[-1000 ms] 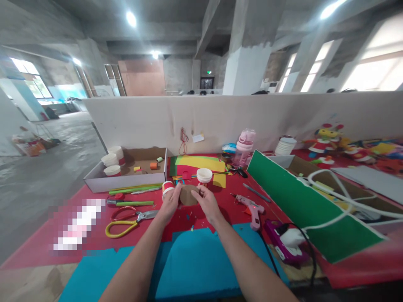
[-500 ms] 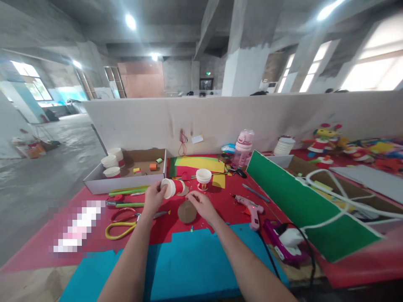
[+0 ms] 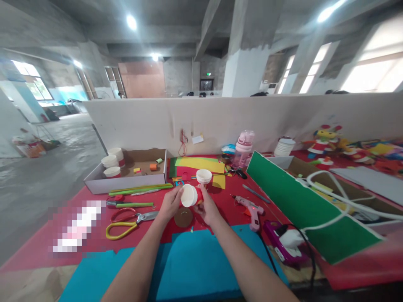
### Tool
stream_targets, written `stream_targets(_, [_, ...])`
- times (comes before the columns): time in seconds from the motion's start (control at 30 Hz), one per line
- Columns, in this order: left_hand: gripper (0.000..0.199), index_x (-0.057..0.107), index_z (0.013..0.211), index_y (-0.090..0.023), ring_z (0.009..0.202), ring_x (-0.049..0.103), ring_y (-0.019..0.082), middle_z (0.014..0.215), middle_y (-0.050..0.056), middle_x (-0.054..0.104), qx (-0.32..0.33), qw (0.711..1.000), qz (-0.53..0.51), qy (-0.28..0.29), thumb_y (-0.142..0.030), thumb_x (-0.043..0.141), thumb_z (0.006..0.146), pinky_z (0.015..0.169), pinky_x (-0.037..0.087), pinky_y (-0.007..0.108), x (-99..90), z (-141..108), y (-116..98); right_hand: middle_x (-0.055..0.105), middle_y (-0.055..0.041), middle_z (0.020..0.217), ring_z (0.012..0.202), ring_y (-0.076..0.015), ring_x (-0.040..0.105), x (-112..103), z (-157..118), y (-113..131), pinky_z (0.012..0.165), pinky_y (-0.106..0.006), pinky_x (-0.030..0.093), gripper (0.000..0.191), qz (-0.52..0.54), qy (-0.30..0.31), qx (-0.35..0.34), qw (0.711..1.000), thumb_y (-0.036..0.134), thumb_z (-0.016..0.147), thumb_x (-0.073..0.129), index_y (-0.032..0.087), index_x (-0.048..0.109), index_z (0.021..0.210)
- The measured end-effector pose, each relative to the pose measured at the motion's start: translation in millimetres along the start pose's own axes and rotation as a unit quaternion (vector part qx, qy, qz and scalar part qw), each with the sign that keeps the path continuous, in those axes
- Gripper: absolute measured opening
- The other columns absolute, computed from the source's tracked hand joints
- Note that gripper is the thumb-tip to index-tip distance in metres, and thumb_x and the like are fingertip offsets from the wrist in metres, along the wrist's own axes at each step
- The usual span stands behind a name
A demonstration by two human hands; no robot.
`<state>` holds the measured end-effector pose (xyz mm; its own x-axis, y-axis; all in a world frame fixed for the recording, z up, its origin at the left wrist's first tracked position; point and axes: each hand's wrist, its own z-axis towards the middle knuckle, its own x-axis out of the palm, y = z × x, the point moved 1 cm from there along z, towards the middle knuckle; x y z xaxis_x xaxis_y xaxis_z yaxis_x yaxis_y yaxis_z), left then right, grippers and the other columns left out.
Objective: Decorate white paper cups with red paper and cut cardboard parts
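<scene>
Tilted on its side, a paper cup (image 3: 189, 196) with a white mouth and red wall is held up between my two hands. My left hand (image 3: 171, 204) is closed at its rim on the left, while my right hand (image 3: 206, 205) grips the red side towards the base. Just below the cup lies a round brown cardboard disc (image 3: 183, 218) with a small pale mark on it. Another paper cup (image 3: 204, 176) stands upright right behind, partly hidden by my right hand.
Yellow-and-red-handled scissors (image 3: 122, 230) lie left. A pink glue gun (image 3: 250, 209) and purple power strip (image 3: 285, 241) are at right, before a green board (image 3: 302, 205). A shallow box (image 3: 126, 184) holds cups at back left. Blue sheets (image 3: 201, 260) cover the near edge.
My left hand has moved right with the paper cup, now above the disc. My right hand has come up from beside the disc onto the cup's side. The disc sits slightly further left.
</scene>
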<state>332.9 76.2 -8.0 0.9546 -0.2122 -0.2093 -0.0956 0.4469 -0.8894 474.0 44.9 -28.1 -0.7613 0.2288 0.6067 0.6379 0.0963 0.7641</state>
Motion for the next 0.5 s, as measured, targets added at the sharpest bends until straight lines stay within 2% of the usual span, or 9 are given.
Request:
stream_targets(0.1, [0.041,0.048,0.068,-0.017,0.044,0.037,0.008,0.051,-0.005,0.041,-0.067,0.987,-0.143,-0.011,-0.055,0.047,0.086,0.043,0.027,0.02,10.9,-4.1,0.7,0.054,0.0055,0.053,0.039,-0.0067,0.042,3.5,-4.4,1.9,0.034,-0.016,0.024,0.041,0.042,0.034,0.027,0.998,0.058,0.067,0.068,0.021,0.055,0.078])
stream_targets(0.2, [0.042,0.041,0.067,-0.019,0.037,0.029,0.006,0.045,-0.008,0.031,-0.133,0.944,-0.3,0.024,-0.056,0.051,0.084,0.038,0.024,0.019,22.9,-6.6,3.5,0.049,0.0064,0.048,0.036,-0.0054,0.037,4.5,-7.8,4.3,0.034,-0.016,0.021,0.043,0.057,0.051,0.058,0.995,0.059,0.066,0.068,0.02,0.052,0.073])
stream_targets(0.3, [0.045,0.036,0.065,-0.019,0.036,0.024,0.004,0.045,-0.01,0.027,-0.175,0.905,-0.387,0.026,-0.057,0.056,0.08,0.037,0.022,0.017,29.0,-6.9,3.8,0.052,0.0064,0.051,0.036,-0.0051,0.039,4.1,-6.8,4.2,0.034,-0.016,0.022,0.041,0.068,0.028,0.048,0.996,0.056,0.066,0.069,0.02,0.054,0.077])
stream_targets(0.37, [0.045,0.036,0.065,-0.019,0.036,0.024,0.004,0.045,-0.01,0.027,-0.172,0.903,-0.393,-0.013,-0.055,0.059,0.078,0.036,0.022,0.017,30.3,-6.5,2.7,0.054,0.0063,0.052,0.037,-0.0056,0.04,4.4,-4.8,2.8,0.034,-0.016,0.025,0.039,0.073,0.012,0.027,0.997,0.055,0.067,0.068,0.02,0.055,0.078])
stream_targets(0.43, [0.042,0.038,0.066,-0.019,0.037,0.026,0.004,0.046,-0.01,0.029,-0.147,0.914,-0.374,-0.054,-0.052,0.061,0.079,0.036,0.023,0.017,30.9,-6.2,1.9,0.054,0.0062,0.052,0.037,-0.0062,0.041,5.1,-3.1,1.5,0.034,-0.017,0.026,0.039,0.072,0.004,0.014,0.997,0.056,0.068,0.068,0.02,0.055,0.077])
stream_targets(0.5, [0.039,0.04,0.068,-0.019,0.038,0.029,0.005,0.047,-0.009,0.031,-0.122,0.927,-0.349,-0.064,-0.051,0.059,0.08,0.038,0.025,0.018,31.3,-6.2,2.2,0.054,0.0063,0.05,0.036,-0.0064,0.04,5.6,-2.7,1.2,0.033,-0.017,0.025,0.039,0.068,-0.003,0.013,0.998,0.056,0.068,0.067,0.02,0.055,0.076])
